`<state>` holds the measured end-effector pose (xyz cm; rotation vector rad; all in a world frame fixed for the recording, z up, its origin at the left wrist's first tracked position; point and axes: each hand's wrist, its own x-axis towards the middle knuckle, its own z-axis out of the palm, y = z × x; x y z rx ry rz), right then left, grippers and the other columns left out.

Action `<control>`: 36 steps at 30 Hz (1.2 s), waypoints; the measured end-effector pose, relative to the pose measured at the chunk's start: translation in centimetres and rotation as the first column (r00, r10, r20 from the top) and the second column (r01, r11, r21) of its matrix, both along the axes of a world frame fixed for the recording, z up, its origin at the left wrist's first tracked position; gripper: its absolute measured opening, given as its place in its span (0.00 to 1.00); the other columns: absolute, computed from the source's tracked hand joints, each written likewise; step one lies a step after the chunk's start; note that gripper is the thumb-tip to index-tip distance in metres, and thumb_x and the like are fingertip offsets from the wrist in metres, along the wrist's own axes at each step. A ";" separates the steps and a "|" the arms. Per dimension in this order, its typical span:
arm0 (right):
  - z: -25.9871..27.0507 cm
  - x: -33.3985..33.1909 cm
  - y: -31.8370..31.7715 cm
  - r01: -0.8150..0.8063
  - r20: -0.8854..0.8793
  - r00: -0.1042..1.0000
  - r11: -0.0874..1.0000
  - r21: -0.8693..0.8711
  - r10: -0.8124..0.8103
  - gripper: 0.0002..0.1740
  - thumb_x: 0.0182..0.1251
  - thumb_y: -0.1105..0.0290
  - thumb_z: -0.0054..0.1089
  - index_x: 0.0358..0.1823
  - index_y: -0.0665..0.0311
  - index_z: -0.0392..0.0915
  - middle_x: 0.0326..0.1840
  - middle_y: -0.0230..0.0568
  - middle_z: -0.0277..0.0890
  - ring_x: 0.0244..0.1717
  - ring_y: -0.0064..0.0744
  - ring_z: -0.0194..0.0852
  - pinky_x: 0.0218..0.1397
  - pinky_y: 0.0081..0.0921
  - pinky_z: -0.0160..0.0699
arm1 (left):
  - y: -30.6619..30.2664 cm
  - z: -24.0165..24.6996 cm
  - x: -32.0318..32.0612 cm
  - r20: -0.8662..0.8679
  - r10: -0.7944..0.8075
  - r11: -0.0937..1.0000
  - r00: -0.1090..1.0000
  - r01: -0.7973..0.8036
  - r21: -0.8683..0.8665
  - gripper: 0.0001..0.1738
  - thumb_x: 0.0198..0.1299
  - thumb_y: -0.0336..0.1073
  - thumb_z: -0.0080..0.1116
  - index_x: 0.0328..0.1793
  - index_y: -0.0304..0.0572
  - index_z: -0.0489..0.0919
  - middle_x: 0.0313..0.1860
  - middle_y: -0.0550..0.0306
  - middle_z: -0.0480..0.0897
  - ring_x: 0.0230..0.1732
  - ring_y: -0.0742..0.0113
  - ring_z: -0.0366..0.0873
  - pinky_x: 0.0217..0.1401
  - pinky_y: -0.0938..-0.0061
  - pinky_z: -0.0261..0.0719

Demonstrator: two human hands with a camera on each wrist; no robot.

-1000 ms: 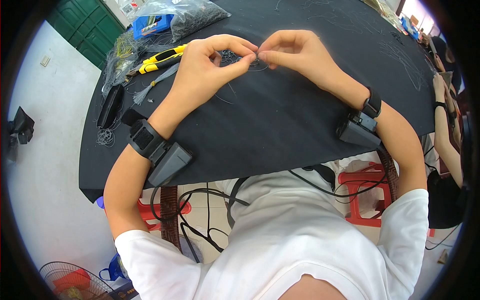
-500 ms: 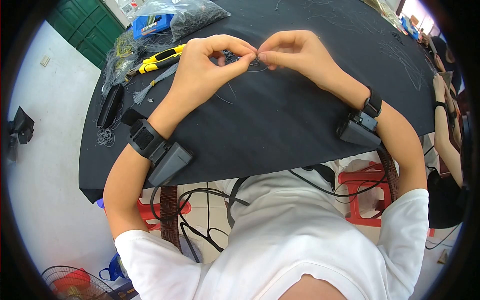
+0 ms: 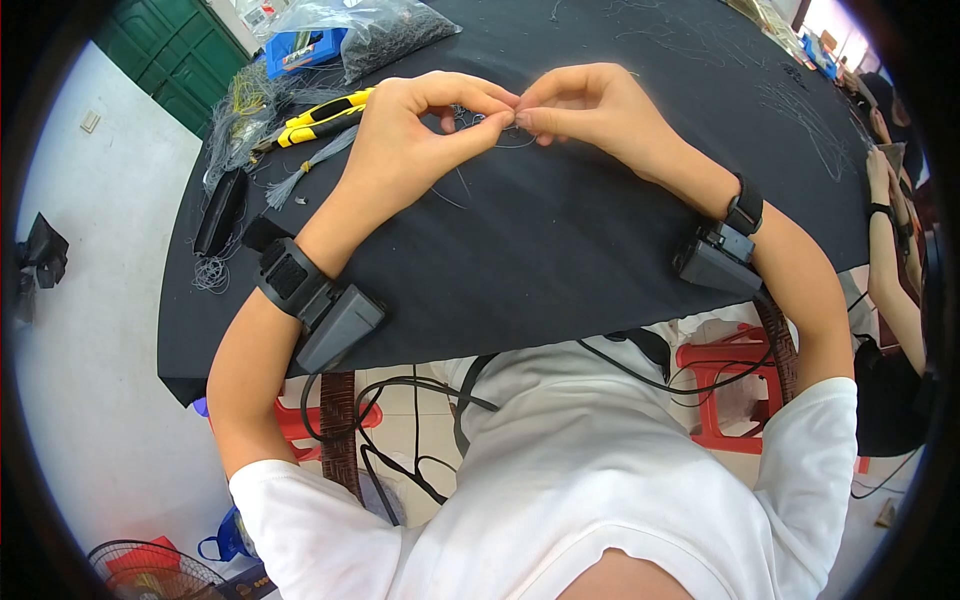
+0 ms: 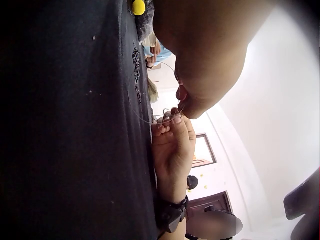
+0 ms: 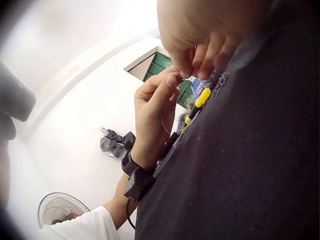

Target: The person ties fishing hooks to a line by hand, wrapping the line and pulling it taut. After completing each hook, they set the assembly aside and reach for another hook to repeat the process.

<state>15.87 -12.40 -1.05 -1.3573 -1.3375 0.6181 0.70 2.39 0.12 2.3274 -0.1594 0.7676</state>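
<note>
Both hands meet fingertip to fingertip above the black-covered table (image 3: pixel 480 270). My left hand (image 3: pixel 405 135) pinches a thin line (image 4: pixel 173 69) between thumb and index finger; part of it curves out in a loop in the left wrist view. My right hand (image 3: pixel 605 112) pinches at the same spot, where a small curved metal hook (image 4: pixel 166 119) shows at its fingertips. The joining point is mostly hidden by the fingers. Beyond the hands lies a pile of small dark pieces (image 4: pixel 136 75), partly covered by the left hand in the head view.
Yellow-and-black handled pliers (image 3: pixel 330 117), a tied bundle of grey line (image 3: pixel 308 172) and a black case (image 3: pixel 221 213) lie left. Behind them are a clear bag of dark pieces (image 3: pixel 400 38) and a blue box (image 3: pixel 303 50). Another person's arm (image 3: pixel 893 265) shows at right.
The fingertips of both hands have come closer together and shifted slightly. The table items have stayed in place.
</note>
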 end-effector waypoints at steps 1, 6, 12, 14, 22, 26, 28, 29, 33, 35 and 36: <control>0.0 0.0 0.0 0.005 0.004 1.000 1.000 -0.006 -0.005 0.11 0.58 0.66 0.63 0.37 0.66 0.80 0.30 0.34 0.78 0.30 0.18 0.74 0.35 0.14 0.71 | 0.0 0.0 0.0 -0.006 0.002 1.000 1.000 -0.002 0.000 0.05 0.52 0.30 0.61 0.35 0.40 0.84 0.38 0.60 0.84 0.34 0.83 0.74 0.30 0.88 0.63; 0.1 -0.1 0.0 0.013 0.048 0.999 0.999 -0.031 -0.011 0.11 0.57 0.66 0.63 0.37 0.65 0.80 0.30 0.33 0.78 0.30 0.17 0.74 0.34 0.14 0.71 | 0.0 0.0 0.0 0.002 -0.009 1.000 1.000 0.009 -0.007 0.05 0.52 0.30 0.61 0.35 0.40 0.84 0.38 0.60 0.84 0.34 0.82 0.75 0.31 0.87 0.63; -0.1 0.0 0.0 -0.003 0.004 1.000 1.000 -0.018 0.003 0.10 0.57 0.66 0.63 0.37 0.65 0.80 0.30 0.33 0.78 0.30 0.17 0.74 0.34 0.14 0.70 | 0.0 0.0 0.0 0.003 -0.024 1.000 1.000 0.024 -0.017 0.05 0.52 0.30 0.61 0.35 0.40 0.84 0.38 0.60 0.84 0.34 0.82 0.75 0.31 0.87 0.63; 0.0 -0.1 0.0 0.000 0.013 1.000 1.000 -0.029 0.000 0.10 0.57 0.66 0.63 0.37 0.65 0.80 0.30 0.33 0.78 0.30 0.17 0.74 0.34 0.14 0.70 | 0.0 0.0 0.0 0.000 -0.021 1.000 1.000 0.021 -0.011 0.05 0.52 0.30 0.61 0.35 0.39 0.84 0.38 0.60 0.84 0.34 0.82 0.75 0.31 0.87 0.63; -0.1 0.0 0.0 -0.028 0.029 0.999 0.998 -0.051 0.030 0.10 0.59 0.66 0.61 0.38 0.65 0.79 0.33 0.33 0.78 0.30 0.17 0.74 0.33 0.13 0.67 | 0.1 0.0 0.0 -0.022 -0.029 0.997 0.999 0.027 -0.077 0.06 0.53 0.27 0.60 0.36 0.36 0.84 0.38 0.58 0.83 0.36 0.81 0.75 0.35 0.87 0.67; -0.2 0.3 0.1 0.000 -0.038 0.999 0.997 -0.083 -0.003 0.10 0.60 0.66 0.58 0.38 0.64 0.78 0.34 0.34 0.79 0.27 0.15 0.71 0.29 0.11 0.64 | 0.6 -1.0 0.7 0.069 -0.018 0.976 0.997 0.033 -0.214 0.06 0.51 0.30 0.61 0.35 0.38 0.84 0.32 0.62 0.84 0.27 0.86 0.71 0.26 0.90 0.62; -0.2 0.4 0.1 -0.023 -0.124 0.992 0.996 -0.082 0.013 0.09 0.61 0.66 0.58 0.37 0.64 0.77 0.34 0.34 0.79 0.25 0.14 0.70 0.27 0.10 0.63 | 0.7 -1.1 0.7 0.064 -0.002 0.966 0.998 0.018 -0.258 0.07 0.52 0.30 0.61 0.36 0.37 0.84 0.32 0.62 0.84 0.27 0.87 0.70 0.26 0.91 0.62; -0.2 0.3 0.1 -0.043 -0.169 0.985 0.995 -0.088 0.027 0.09 0.61 0.66 0.58 0.37 0.64 0.77 0.35 0.35 0.79 0.24 0.14 0.69 0.27 0.10 0.62 | 0.7 -1.1 0.7 0.069 -0.005 0.964 0.998 0.023 -0.265 0.07 0.52 0.30 0.61 0.36 0.37 0.84 0.32 0.62 0.84 0.25 0.88 0.69 0.25 0.91 0.61; -0.1 0.1 0.0 -0.032 -0.209 0.978 0.994 -0.101 0.010 0.08 0.61 0.67 0.57 0.36 0.64 0.77 0.33 0.33 0.78 0.23 0.12 0.69 0.25 0.09 0.62 | 0.5 -0.6 0.4 -0.008 -0.003 0.959 1.000 0.001 -0.284 0.07 0.54 0.27 0.60 0.39 0.33 0.82 0.39 0.55 0.83 0.35 0.80 0.74 0.38 0.87 0.69; -0.2 0.3 0.0 -0.056 -0.204 0.978 0.994 -0.095 0.036 0.09 0.61 0.67 0.58 0.38 0.65 0.76 0.32 0.35 0.78 0.25 0.14 0.72 0.27 0.09 0.66 | 0.5 -0.7 0.4 -0.016 -0.009 0.957 1.000 0.004 -0.290 0.08 0.54 0.27 0.60 0.39 0.33 0.82 0.39 0.55 0.83 0.34 0.81 0.71 0.37 0.87 0.68; -0.2 0.4 0.0 -0.068 -0.201 0.978 0.993 -0.092 0.049 0.10 0.61 0.66 0.58 0.39 0.65 0.76 0.32 0.35 0.78 0.27 0.16 0.74 0.29 0.09 0.68 | 0.7 -1.0 0.6 0.020 -0.017 0.956 1.000 0.023 -0.293 0.08 0.53 0.28 0.60 0.39 0.35 0.83 0.37 0.58 0.84 0.25 0.87 0.65 0.27 0.90 0.61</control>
